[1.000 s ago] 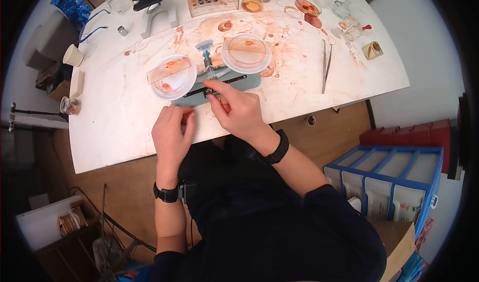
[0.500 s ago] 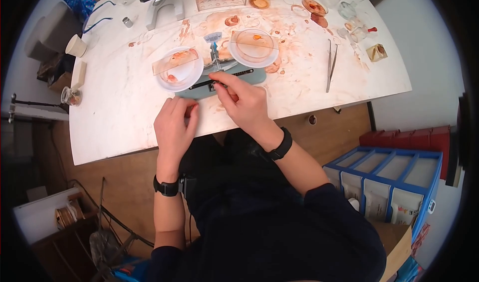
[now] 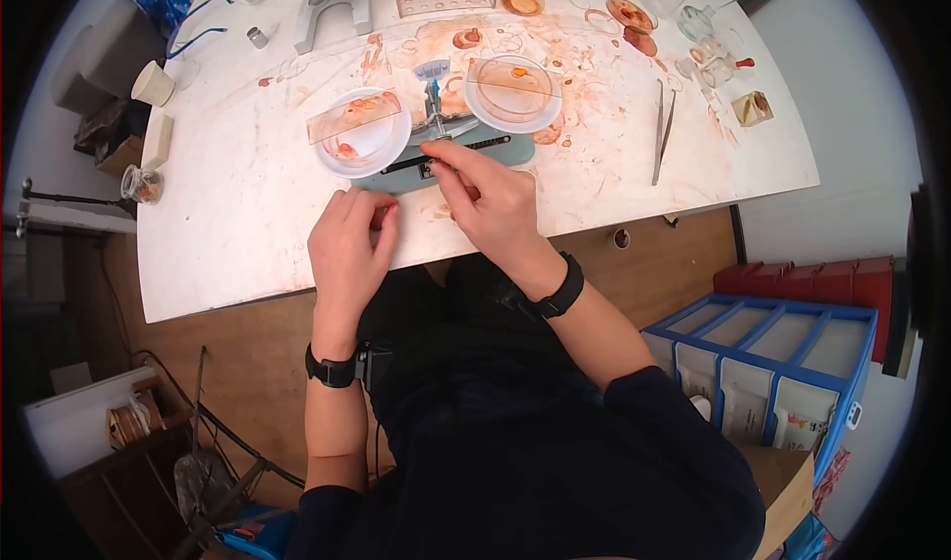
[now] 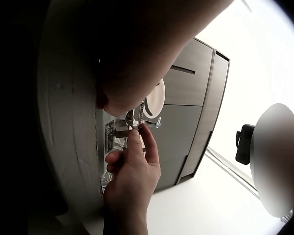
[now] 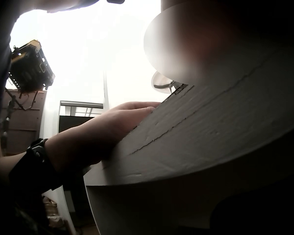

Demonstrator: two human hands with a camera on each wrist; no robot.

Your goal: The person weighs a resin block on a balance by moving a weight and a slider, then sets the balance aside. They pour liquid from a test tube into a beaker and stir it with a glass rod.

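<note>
A green-grey two-pan balance (image 3: 520, 152) stands near the table's front edge, with a stained glass slide (image 3: 352, 116) across its left white pan (image 3: 380, 150) and another slide (image 3: 490, 73) across its right pan (image 3: 512, 116). At the black beam (image 3: 489, 145), the thumb and index finger of my right hand (image 3: 493, 202) pinch a small part, mostly hidden by the fingertips. The left wrist view shows that right hand (image 4: 132, 178) at the beam. Loosely curled, my left hand (image 3: 349, 248) rests at the table edge below the left pan, holding nothing visible.
Tweezers (image 3: 661, 139) lie on the stained white table (image 3: 238, 203) to the right. A test tube rack (image 3: 446, 3), flask (image 3: 523, 2) and microscope (image 3: 334, 10) stand behind. Glassware is at the back right; a paper cup (image 3: 153, 84) and jar (image 3: 142, 186) are at the left.
The head view has shifted, so the balance and table objects appear farther up and right. Both hands keep nearly the same places by the balance.
</note>
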